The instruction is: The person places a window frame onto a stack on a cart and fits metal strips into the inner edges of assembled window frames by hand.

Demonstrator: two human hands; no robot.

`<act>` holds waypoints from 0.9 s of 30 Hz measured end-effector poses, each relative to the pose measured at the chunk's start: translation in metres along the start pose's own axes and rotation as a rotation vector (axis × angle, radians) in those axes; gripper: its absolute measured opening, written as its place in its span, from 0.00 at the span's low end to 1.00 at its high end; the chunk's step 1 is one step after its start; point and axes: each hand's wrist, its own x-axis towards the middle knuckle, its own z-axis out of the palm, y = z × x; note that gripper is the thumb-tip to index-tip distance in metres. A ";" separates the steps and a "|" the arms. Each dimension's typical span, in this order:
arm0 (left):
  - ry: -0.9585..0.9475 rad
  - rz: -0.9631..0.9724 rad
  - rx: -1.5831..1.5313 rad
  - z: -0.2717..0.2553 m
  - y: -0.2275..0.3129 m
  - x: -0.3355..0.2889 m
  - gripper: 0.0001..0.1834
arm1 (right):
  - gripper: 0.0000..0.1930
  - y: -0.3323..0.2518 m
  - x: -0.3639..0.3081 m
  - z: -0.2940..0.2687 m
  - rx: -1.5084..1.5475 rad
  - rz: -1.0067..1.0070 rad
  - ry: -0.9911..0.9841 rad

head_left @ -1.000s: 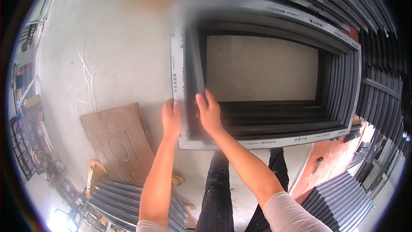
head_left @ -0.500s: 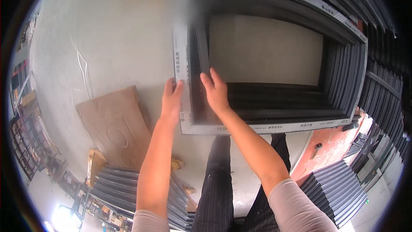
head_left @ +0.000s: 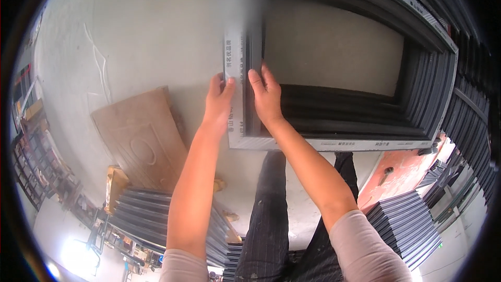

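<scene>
Dark rectangular frames, apparently window or door frames, lie stacked in front of me. The top frame [head_left: 237, 133] carries pale printed film along its face, and layered dark profiles [head_left: 417, 91] show inside its right end. My left hand [head_left: 217, 99] holds the outer edge of the top frame's left side, thumb on the film. On the inner edge of that same side is my right hand [head_left: 267, 98], its thumb over the dark profile and fingers curled into the opening. The fingertips of both hands are partly hidden. A blur covers the frame's far left corner.
A brown panel [head_left: 141, 141] with a moulded oval leans at left. Stacked dark profiles lie lower left [head_left: 151, 209] and lower right [head_left: 404, 227]. A pinkish board [head_left: 394, 169] is at right. More dark lengths [head_left: 475, 117] stand along the right side.
The top frame's left side has shifted a little to the right and away from me. Both hands have travelled with it and keep their hold.
</scene>
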 end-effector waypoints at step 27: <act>0.011 -0.163 0.006 0.016 0.033 0.012 0.52 | 0.25 -0.013 0.033 -0.013 -0.394 0.184 -0.144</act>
